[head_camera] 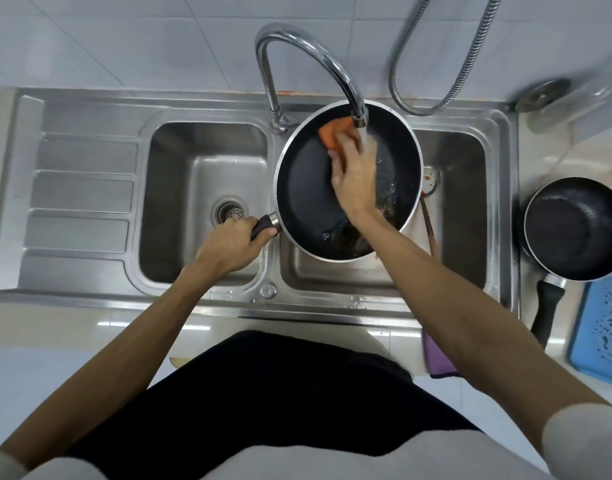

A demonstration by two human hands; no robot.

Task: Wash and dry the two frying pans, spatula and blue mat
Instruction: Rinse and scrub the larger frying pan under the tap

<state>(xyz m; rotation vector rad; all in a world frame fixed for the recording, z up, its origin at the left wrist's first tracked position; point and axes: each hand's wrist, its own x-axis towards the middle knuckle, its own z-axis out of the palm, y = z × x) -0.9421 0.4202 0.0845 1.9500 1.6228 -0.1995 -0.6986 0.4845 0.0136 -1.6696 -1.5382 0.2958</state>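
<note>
A large black frying pan [308, 188] is held over the right sink basin under the running faucet [359, 116]. My left hand [233, 242] grips its black handle. My right hand [354, 178] holds an orange sponge [334, 133] against the pan's inside, with water pouring over my fingers. A smaller black frying pan [571, 230] stands on the counter at the right, partly on the blue mat [602, 327]. The spatula [430, 202] lies in the right basin, mostly hidden behind the big pan.
The left basin [207, 188] with its drain strainer stands beside a ribbed drainboard [82, 202]. A purple cloth [436, 358] hangs at the counter's front edge. A metal shower hose [446, 64] loops along the tiled wall. A glass jar [567, 105] stands at the back right.
</note>
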